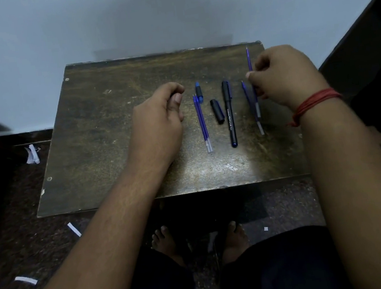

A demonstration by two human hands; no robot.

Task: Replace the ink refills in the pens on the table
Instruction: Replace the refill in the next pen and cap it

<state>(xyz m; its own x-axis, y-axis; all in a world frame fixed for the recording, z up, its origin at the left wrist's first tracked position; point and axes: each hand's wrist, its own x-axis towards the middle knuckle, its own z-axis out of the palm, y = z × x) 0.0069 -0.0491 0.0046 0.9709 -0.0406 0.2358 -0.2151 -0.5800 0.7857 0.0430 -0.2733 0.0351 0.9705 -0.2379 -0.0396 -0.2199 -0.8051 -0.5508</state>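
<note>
A black pen lies lengthwise in the middle of the worn wooden table. Left of it rest a loose black cap, a short blue pen piece and two blue refills side by side. My right hand pinches a blue refill that stands tilted, its tip pointing to the far edge. Another blue refill lies on the table just under that hand. My left hand hovers left of the refills, its fingers curled and holding nothing.
The table's far edge meets a pale wall. Bits of white paper lie on the dark floor at the left. My bare feet and dark shorts show below the table's near edge. A dark object stands at the right.
</note>
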